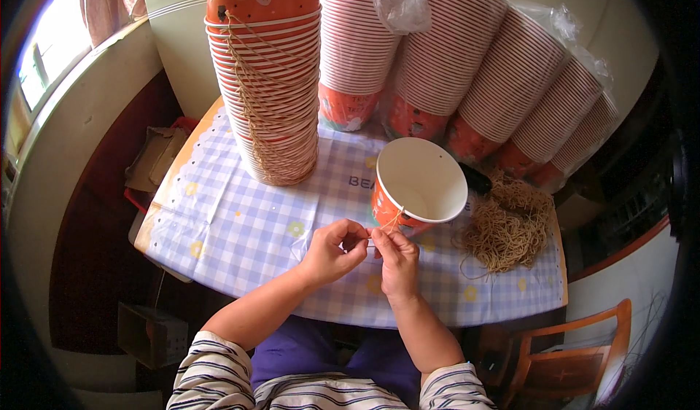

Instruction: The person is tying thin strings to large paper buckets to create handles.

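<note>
A single orange paper bucket [419, 184] with a white inside lies tilted on the checked tablecloth [240, 228], its mouth facing up toward me. A thin tan string [392, 222] runs from its rim down to my hands. My left hand [332, 252] and my right hand [396, 259] meet just in front of the bucket, fingertips pinched together on the string.
A tall stack of orange buckets with strings [270, 75] stands at the back left. Several bagged stacks of buckets [467, 60] lean at the back right. A pile of tan strings [507, 224] lies right of the bucket. A wooden chair [576, 359] stands lower right.
</note>
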Tool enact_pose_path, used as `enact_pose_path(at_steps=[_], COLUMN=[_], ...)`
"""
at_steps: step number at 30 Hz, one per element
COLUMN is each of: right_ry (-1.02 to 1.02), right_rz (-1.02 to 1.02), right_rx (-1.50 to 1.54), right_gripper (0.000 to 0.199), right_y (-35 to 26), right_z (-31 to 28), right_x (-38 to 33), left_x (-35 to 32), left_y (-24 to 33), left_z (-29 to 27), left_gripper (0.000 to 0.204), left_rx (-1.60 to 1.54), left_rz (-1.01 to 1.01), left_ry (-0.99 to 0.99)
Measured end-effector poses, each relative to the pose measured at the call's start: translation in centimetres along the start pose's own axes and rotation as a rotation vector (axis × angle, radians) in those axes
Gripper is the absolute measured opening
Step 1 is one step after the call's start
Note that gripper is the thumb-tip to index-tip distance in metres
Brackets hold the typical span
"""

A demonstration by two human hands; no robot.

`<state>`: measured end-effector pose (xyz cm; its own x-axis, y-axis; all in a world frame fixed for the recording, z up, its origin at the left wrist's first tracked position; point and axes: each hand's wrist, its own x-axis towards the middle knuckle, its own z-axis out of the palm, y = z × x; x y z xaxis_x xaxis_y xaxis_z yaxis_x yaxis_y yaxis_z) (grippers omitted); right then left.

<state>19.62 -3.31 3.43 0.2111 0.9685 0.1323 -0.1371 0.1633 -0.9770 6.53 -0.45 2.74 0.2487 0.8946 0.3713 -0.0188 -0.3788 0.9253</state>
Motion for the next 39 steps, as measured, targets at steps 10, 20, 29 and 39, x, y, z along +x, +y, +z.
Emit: enact_pose_path(at_steps=[10,20,29,39], right_ry=[-0.012,-0.040,-0.006,-0.012], right_rz=[0.037,0.050,0.029,0.043], right_rx=[0.116,-0.003,0.033,0.051], right_gripper=[0.014,0.015,0.014,0.015], right_y=[0.3,0.4,0.5,0.9], right_z=[0.0,-0.3,-0.1,-0.3], right_x=[0.1,0.1,0.2,0.2], left_x=[0.0,0.5,0.1,0.2], left_y=[-1.0,-0.8,-0.7,-0.9], left_z=[-0.1,-1.1,0.2,-0.2], left_gripper=[0.007,0.007,0.020,0.008], left_rx=[-0.219,-0.466,-0.510,-0.171], left_rz=[-0.124,-0.263,-0.111,-0.055], left_ry=[0.015,-0.075,-0.068,-0.002])
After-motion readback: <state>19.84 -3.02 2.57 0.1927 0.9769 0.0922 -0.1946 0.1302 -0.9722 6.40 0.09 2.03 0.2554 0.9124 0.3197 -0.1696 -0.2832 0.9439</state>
